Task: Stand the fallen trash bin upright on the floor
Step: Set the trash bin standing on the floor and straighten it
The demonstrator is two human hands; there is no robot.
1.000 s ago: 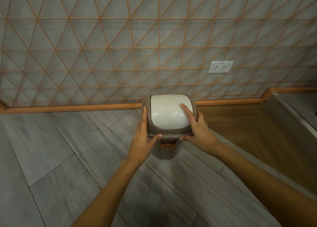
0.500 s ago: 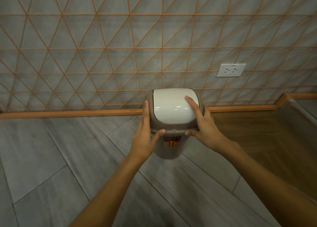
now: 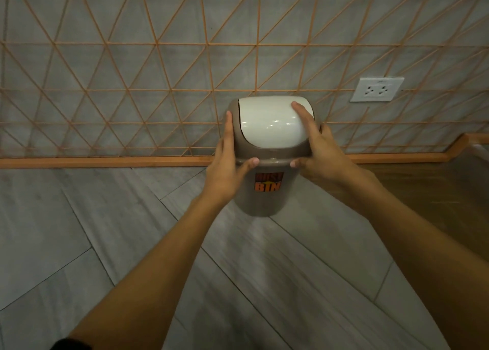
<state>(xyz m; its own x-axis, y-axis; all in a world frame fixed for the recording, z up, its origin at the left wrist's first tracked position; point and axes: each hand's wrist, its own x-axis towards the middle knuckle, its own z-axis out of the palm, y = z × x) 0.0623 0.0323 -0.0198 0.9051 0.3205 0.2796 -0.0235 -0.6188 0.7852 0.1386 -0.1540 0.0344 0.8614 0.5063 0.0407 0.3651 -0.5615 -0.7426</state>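
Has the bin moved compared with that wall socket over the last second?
Cannot tell: the bin looks further left of the socket, but the camera moved too.

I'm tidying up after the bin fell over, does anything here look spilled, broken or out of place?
Nothing stands out. The trash bin is upright, its white swing lid seated level, held at the rim by the left hand and right hand. No spill or litter shows on the floor, and the wall socket looks intact.

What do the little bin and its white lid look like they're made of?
Bin body: probably moulded plastic, matte grey-brown, seamless, with a printed label. Lid: probably glossy white plastic; small light reflections show on its curve.
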